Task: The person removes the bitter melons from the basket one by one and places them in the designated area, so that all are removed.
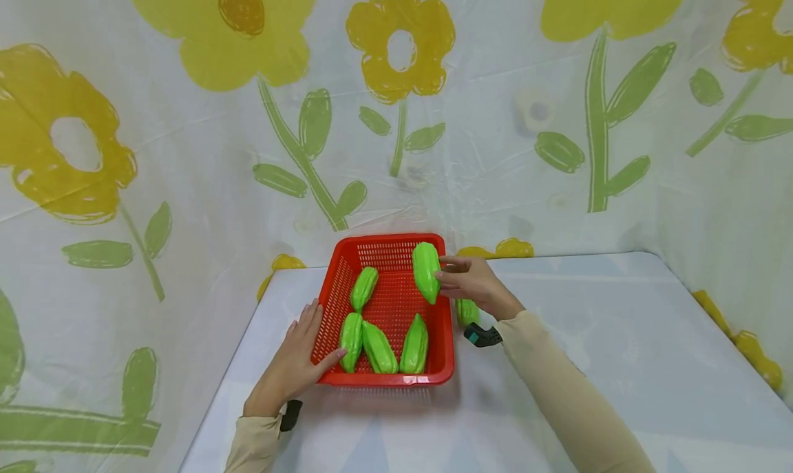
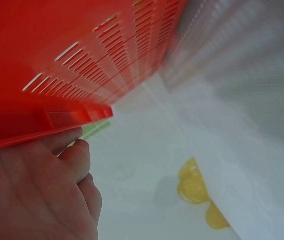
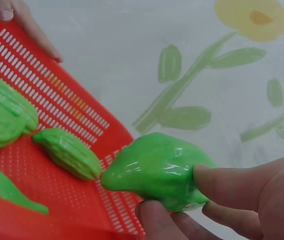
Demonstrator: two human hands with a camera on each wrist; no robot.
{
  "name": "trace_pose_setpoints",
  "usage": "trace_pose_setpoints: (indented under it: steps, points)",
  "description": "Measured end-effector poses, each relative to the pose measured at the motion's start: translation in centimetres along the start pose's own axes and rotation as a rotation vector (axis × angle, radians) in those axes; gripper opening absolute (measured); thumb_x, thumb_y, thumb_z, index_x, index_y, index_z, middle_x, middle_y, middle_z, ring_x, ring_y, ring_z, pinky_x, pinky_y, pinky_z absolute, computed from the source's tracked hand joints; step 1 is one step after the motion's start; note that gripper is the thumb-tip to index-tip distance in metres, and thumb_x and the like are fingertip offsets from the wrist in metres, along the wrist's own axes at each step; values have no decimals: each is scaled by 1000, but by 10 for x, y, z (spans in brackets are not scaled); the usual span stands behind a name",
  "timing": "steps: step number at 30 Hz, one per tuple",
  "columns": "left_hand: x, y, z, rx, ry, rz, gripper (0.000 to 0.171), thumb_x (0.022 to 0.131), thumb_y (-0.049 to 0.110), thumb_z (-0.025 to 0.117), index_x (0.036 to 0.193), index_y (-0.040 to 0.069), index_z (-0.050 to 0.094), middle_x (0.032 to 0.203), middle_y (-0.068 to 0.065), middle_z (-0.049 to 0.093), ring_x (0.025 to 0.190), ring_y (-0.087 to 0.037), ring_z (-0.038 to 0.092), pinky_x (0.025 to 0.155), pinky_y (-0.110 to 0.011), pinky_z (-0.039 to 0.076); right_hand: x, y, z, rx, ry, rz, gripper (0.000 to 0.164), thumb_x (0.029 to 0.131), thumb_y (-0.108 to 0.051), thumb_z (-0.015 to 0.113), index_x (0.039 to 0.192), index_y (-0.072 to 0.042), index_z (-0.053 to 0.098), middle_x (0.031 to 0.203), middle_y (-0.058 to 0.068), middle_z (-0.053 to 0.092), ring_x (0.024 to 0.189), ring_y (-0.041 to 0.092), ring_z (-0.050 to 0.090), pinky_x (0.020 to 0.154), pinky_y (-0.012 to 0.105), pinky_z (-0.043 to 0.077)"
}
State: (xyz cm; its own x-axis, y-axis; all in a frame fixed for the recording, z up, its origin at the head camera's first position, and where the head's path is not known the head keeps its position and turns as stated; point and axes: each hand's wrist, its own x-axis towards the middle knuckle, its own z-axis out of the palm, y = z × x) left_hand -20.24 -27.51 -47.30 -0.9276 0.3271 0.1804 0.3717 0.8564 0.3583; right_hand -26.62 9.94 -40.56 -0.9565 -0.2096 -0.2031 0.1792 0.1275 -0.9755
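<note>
My right hand (image 1: 477,284) pinches a green bitter melon (image 1: 426,272) between thumb and fingers, above the right side of a red plastic basket (image 1: 334,280). In the right wrist view the held bitter melon (image 3: 154,167) is glossy, its pointed end turned toward the basket. My left hand (image 1: 296,363) holds the basket's left rim near the front corner, thumb over the rim and fingers along the outside. Several more bitter melons lie inside, one toward the back left (image 1: 364,288), the others along the front, such as the rightmost bitter melon (image 1: 414,344).
Another green bitter melon (image 1: 467,312) lies on the white table (image 1: 588,321) just right of the basket, partly hidden by the right hand. A flower-printed cloth (image 1: 483,163) hangs behind the table and at both sides.
</note>
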Motion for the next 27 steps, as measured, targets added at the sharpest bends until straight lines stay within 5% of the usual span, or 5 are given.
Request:
trace_pose_setpoints:
  steps: [6,16,27]
  points:
    - [2,1,-3,1,-4,-6,100,95,58,61,162,-4,22,172,-22,19,160,-44,19,127,-67,21,-7,7,-16,21,-11,-30,59,103,-16,63,157,-2,42,149,29,53,101,15,76,107,49,53]
    - [1,0,-2,-6,-3,-13,100,95,59,61,163,-3,21,173,-20,20,160,-43,19,127,-67,21,-15,21,-41,25,40,-29,59,103,-16,63,156,-1,43,144,27,55,97,8,74,96,35,61]
    - [0,0,0,-7,1,-4,99,94,58,62,162,-3,23,172,-21,21,159,-44,20,126,-67,22,-29,31,-58,14,71,0,63,105,-20,62,159,-2,37,150,29,50,100,7,73,101,38,57]
